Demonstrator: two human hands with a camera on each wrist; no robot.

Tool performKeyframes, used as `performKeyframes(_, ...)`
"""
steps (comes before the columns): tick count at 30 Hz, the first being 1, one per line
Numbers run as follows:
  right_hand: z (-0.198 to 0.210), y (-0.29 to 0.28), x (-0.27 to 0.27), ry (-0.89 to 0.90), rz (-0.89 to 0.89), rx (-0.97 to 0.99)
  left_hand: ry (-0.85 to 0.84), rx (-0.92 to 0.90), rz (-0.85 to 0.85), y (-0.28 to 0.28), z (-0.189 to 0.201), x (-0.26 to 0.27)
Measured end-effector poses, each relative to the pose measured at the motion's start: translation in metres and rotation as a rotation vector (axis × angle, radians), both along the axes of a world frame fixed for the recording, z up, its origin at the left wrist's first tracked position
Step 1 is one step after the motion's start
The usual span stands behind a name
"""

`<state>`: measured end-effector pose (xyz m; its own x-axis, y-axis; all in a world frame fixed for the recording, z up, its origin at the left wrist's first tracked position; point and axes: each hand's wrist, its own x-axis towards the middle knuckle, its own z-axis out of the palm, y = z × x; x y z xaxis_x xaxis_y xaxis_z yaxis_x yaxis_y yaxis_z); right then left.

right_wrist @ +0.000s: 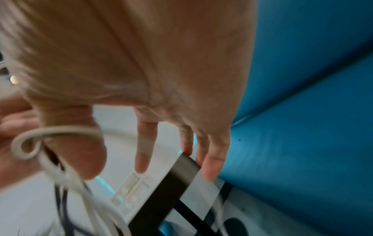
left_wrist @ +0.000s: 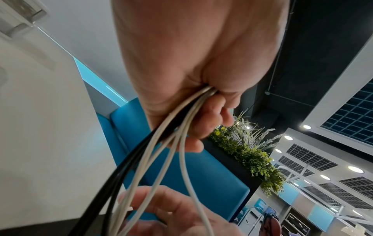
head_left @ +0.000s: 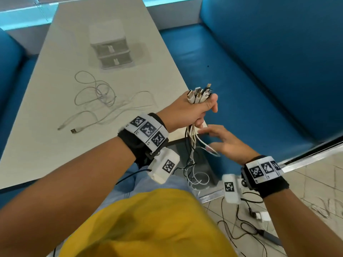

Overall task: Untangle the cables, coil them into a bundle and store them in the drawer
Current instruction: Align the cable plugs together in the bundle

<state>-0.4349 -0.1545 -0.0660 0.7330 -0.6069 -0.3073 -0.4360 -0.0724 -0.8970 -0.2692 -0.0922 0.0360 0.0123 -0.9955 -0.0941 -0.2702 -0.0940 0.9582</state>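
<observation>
The left hand [head_left: 193, 112] is fisted round a bunch of cables [head_left: 191, 143], plugs up, past the table's [head_left: 46, 145] right near corner; the right hand [head_left: 222, 143], fingers spread, has one white strand looped over its thumb. To coil well, I'd keep the fist firm and wind even loops. More cables [head_left: 96, 101] lie on the table, near the drawer unit [head_left: 111, 47].

This looks like a seating booth in a public commercial interior, such as a café or mall lounge. Blue padded benches [head_left: 259, 71] flank a long pale worktop [head_left: 46, 145] over a tiled floor [head_left: 306, 201]. The left wrist view shows a dark planter of artificial greenery [left_wrist: 252, 156] behind the seat back, and a high ceiling with recessed round lights [left_wrist: 355, 169] and gridded panels [left_wrist: 355, 115].
</observation>
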Motion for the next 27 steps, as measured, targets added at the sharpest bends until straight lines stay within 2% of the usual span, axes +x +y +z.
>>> performKeyframes(2,0.001,0.007,-0.001,-0.022,-0.07,-0.054,0.047,0.007,0.028,0.0,-0.005,-0.002)
performKeyframes(4,0.006,0.011,-0.005,-0.167,-0.167,-0.02,0.061,0.008,0.034,0.0,-0.011,-0.003)
performKeyframes(7,0.011,0.015,-0.004,-0.332,-0.023,0.099,0.091,-0.002,0.04,-0.002,-0.016,-0.008)
performKeyframes(9,0.011,0.019,0.005,-0.315,-0.006,0.081,0.14,-0.009,0.044,-0.004,-0.017,-0.013)
performKeyframes(13,0.001,0.024,0.022,-0.264,-0.096,-0.062,0.284,0.009,0.051,-0.007,-0.012,-0.021)
performKeyframes(18,-0.057,0.029,0.012,-0.114,-0.1,0.041,0.281,-0.022,0.096,-0.011,0.008,-0.01)
performKeyframes(23,-0.128,0.026,-0.011,0.26,-0.12,0.024,0.167,-0.044,0.058,-0.011,0.006,-0.012)
performKeyframes(25,-0.144,0.024,-0.016,0.396,-0.066,0.027,0.078,-0.083,0.094,-0.009,-0.001,-0.01)
performKeyframes(27,-0.143,0.02,-0.018,0.562,0.101,0.006,0.049,-0.081,0.148,-0.005,-0.008,-0.004)
